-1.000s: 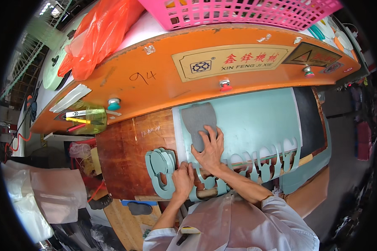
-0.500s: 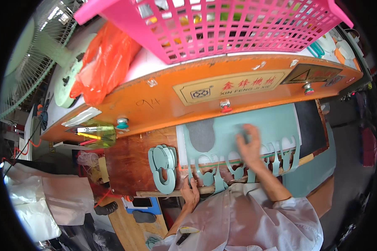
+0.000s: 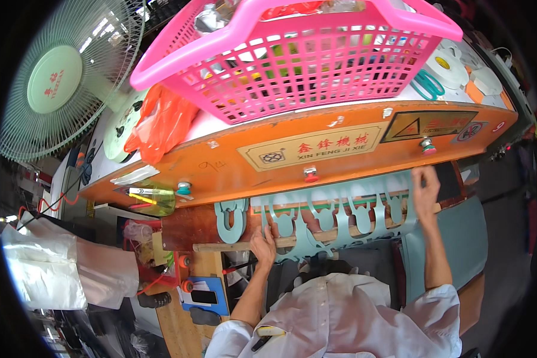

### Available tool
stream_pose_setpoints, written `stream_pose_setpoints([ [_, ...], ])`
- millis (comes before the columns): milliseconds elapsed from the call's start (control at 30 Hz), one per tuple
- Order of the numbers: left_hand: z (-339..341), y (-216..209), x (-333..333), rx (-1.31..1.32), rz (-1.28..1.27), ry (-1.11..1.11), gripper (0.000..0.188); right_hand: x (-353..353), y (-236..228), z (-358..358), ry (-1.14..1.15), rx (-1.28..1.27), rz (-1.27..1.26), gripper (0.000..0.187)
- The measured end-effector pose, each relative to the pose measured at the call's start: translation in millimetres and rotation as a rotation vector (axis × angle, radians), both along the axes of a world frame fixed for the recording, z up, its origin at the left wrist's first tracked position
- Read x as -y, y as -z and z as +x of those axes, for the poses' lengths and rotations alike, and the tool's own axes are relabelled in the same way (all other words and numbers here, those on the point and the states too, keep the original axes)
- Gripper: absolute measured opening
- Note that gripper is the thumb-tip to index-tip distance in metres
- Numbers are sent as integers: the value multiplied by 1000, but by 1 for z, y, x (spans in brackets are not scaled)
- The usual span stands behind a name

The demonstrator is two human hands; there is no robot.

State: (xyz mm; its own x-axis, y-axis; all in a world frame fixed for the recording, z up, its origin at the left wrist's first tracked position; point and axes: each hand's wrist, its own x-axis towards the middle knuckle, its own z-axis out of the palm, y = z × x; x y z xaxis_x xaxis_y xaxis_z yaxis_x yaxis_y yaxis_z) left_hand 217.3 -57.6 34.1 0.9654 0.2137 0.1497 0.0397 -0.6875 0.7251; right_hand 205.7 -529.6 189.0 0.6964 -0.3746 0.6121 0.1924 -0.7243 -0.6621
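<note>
A pale green sheet (image 3: 339, 219) with rows of cut-out shapes lies across the work board, its near part hanging over the front edge. My left hand (image 3: 262, 245) is closed at the sheet's left edge, near the wooden strip. At the right end, my right hand (image 3: 425, 190) has its fingers curled around the sheet's far right corner. Green cut pieces (image 3: 235, 222), curved and horseshoe-like, sit on the board left of the sheet, partly under the orange machine beam (image 3: 212, 170).
On top of the beam stand a pink basket (image 3: 316, 77) full of small items, a red plastic bag (image 3: 163, 122) and a fan (image 3: 56, 80). A yellow-green cup (image 3: 158, 201) of pens hangs on its front. At lower left lies a blue clipboard (image 3: 219, 292) with a phone.
The sheet has moved toward me, farther over the board's front edge. My right hand went from its middle to its right end and closed. The view has tilted up.
</note>
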Motion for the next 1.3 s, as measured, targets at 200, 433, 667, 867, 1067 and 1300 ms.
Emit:
stream_pose_setpoints([
  [200, 31, 2, 4, 14, 5, -40, 35, -70, 78, -27, -68, -207, -270, 8],
  [433, 51, 5, 9, 41, 75, -52, 34, -67, 19, -10, 80, 94, -45, 8],
  [667, 52, -2, 8, 135, 107, -38, 34, 5, -51, 32, 187, 106, -47, 22],
  [867, 49, -22, 8, 123, 82, -46, 36, -35, -1, -11, 28, 12, -125, 12],
  [1067, 47, -38, 15, 74, 93, -91, 34, -84, 72, -17, -112, -245, -257, 22],
  [1300, 45, -36, 14, -10, 86, -101, 38, -117, 114, -1, -69, -338, -322, 28],
])
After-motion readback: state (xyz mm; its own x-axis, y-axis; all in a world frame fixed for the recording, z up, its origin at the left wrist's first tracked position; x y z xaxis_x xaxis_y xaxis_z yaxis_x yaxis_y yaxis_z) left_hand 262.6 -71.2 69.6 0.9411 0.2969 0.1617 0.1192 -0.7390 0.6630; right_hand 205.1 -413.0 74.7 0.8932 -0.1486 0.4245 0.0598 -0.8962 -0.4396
